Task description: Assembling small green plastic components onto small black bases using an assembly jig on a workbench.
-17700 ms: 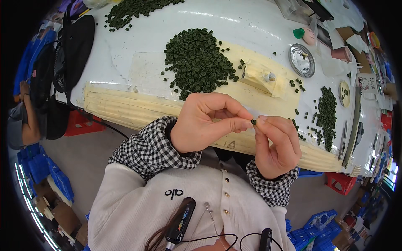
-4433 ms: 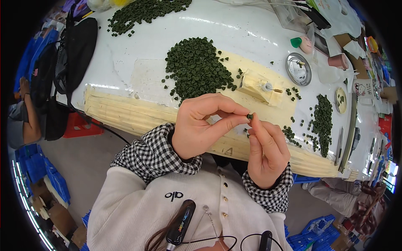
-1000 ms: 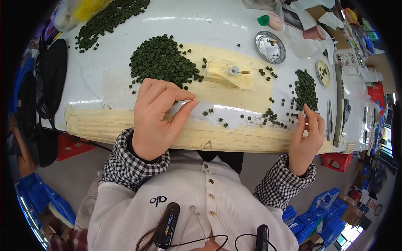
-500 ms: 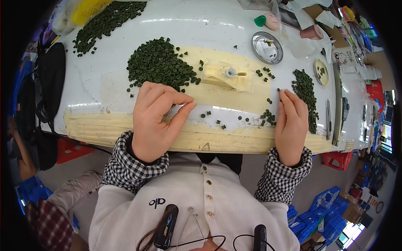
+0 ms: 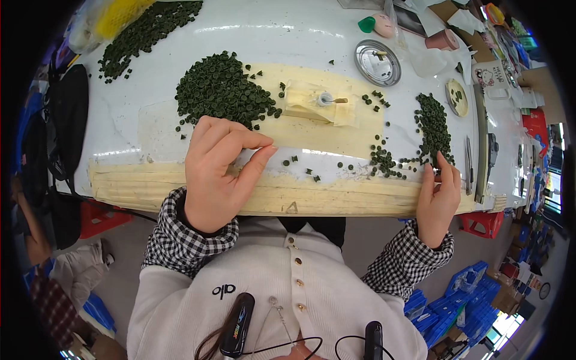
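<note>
My left hand [image 5: 219, 171] rests near the front edge of the table, thumb and index finger pinched together; whatever is between the tips is too small to make out. Just behind it lies a large heap of small dark green round pieces [image 5: 222, 90]. My right hand [image 5: 440, 201] has its thumb and index fingertips slightly apart at the near end of a narrower pile of the same pieces [image 5: 433, 126]. Between the hands, a block wrapped in cream tape [image 5: 306, 105] carries a whitish round fitting [image 5: 324, 99] with a brown peg beside it.
Loose green pieces [image 5: 384, 161] are scattered along the front. A round metal dish [image 5: 378, 63] and a small yellowish dish [image 5: 457, 98] stand farther back on the right. Tweezers [image 5: 468, 165] lie right of the narrow pile. Another green heap [image 5: 147, 36] is far left, near a black bag [image 5: 71, 114].
My right hand has moved right and nearer to me, from beside the scattered pieces to the narrow pile's near end; its fingertips have parted. My left hand keeps its pinch. More loose pieces show.
</note>
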